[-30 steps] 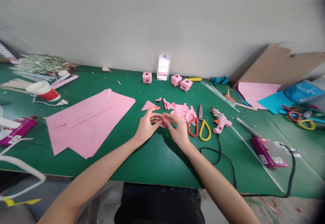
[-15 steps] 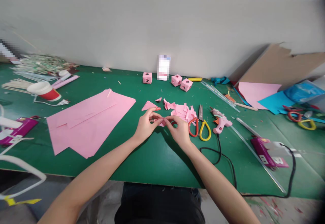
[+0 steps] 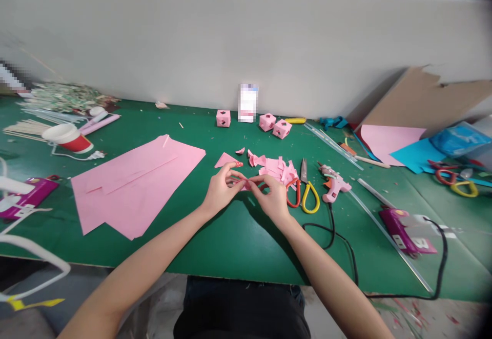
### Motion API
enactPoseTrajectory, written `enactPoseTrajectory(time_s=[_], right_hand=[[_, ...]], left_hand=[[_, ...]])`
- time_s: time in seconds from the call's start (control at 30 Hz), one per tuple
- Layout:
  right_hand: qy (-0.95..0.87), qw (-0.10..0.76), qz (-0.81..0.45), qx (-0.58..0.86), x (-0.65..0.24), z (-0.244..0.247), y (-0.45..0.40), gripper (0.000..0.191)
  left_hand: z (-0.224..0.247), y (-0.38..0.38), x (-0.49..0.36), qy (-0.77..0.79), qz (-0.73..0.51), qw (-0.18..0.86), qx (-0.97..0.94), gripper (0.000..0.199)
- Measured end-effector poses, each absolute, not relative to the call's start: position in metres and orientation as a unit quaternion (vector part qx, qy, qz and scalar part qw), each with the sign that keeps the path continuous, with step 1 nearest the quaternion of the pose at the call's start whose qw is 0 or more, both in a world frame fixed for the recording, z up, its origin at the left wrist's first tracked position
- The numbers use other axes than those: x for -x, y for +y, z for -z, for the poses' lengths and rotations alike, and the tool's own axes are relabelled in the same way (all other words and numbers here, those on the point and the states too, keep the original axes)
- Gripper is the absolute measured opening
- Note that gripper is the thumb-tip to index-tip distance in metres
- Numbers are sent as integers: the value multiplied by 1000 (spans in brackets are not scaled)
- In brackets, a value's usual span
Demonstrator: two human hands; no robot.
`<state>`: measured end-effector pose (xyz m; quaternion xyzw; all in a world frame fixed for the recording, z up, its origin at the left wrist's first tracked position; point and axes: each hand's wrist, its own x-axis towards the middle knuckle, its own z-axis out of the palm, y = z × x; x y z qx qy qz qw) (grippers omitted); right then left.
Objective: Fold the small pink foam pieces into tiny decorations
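My left hand (image 3: 222, 186) and my right hand (image 3: 272, 195) meet over the middle of the green table. Between their fingertips is a small folded piece of pink paper (image 3: 242, 185), pinched from both sides and partly hidden by the fingers. Just beyond the hands lie small pink paper scraps (image 3: 274, 168) and a pink triangle (image 3: 226, 159). Scissors (image 3: 307, 190) with one red and one yellow handle lie beside my right hand. A pink glue gun (image 3: 335, 184) rests to the right of them.
Large pink sheets (image 3: 142, 185) cover the left of the green table (image 3: 226, 249). Pink paper cubes (image 3: 223, 118) and a phone (image 3: 248, 103) stand near the wall. A red cup (image 3: 79, 143) is at left; a purple power strip (image 3: 403, 228) and black cord (image 3: 351, 252) are at right.
My fingers have shifted very slightly around the small pink piece. Everything else looks the same.
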<state>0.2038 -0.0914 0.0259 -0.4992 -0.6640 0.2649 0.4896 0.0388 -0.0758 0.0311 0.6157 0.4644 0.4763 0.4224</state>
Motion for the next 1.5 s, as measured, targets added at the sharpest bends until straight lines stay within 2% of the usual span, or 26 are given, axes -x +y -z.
enactPoseTrajectory(time_s=[0.23, 0.47, 0.6, 0.7, 0.9, 1.07, 1.5], right_hand=[[-674, 490, -312, 456, -205, -30, -91, 21], [-581, 486, -459, 464, -208, -26, -84, 25], [-567, 475, -493, 458, -208, -25, -81, 29], [-583, 462, -481, 465, -208, -26, -82, 31], [-639, 461, -352, 504, -208, -27, -87, 25], [-647, 465, -308, 519, -207, -27, -88, 22], [-679, 453, -316, 484, -202, -25, -90, 17]], left_hand=[[-35, -77, -38, 461, -481, 431, -609, 43], [-37, -77, -35, 461, -473, 397, -637, 37], [-39, -78, -35, 442, -479, 403, -643, 37], [-39, -79, -34, 440, -482, 404, -642, 38], [-40, -81, -36, 448, -469, 412, -641, 41], [-39, -82, -38, 444, -459, 401, -657, 43], [-34, -80, -40, 450, -463, 371, -667, 39]])
